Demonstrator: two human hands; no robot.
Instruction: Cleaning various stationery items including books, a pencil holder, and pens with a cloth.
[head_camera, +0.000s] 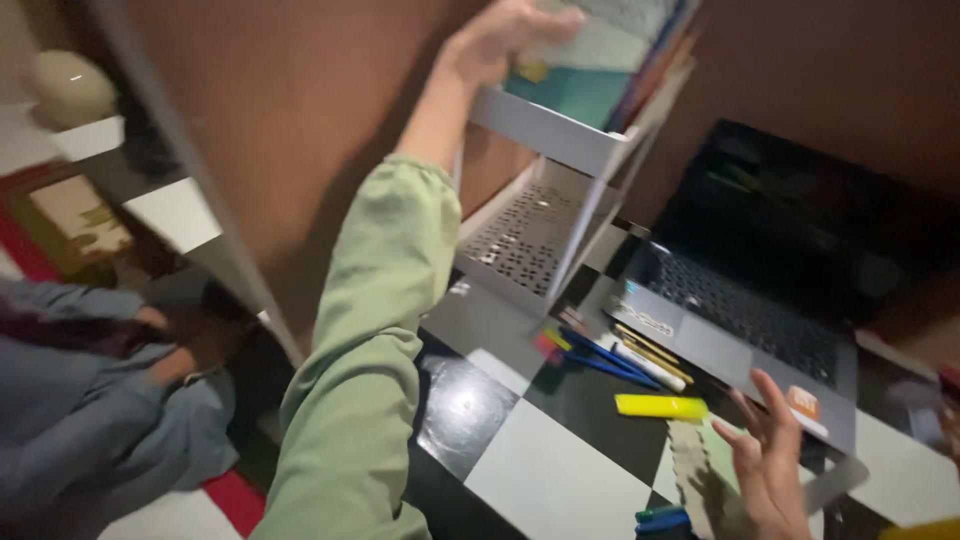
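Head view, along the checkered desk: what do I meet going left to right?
Green-sleeved left arm → white perforated shelf rack → pens → yellow highlighter → right hand → laptop.

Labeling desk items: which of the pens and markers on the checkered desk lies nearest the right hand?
The yellow highlighter: it lies alone, closest to the right hand, while the blue, white and yellow pens are bunched farther back by the laptop.

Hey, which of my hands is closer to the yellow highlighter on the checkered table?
Right. Your right hand hovers open just beside the yellow highlighter, on its right. Your left hand is far above it, up at the books on the white rack's top shelf.
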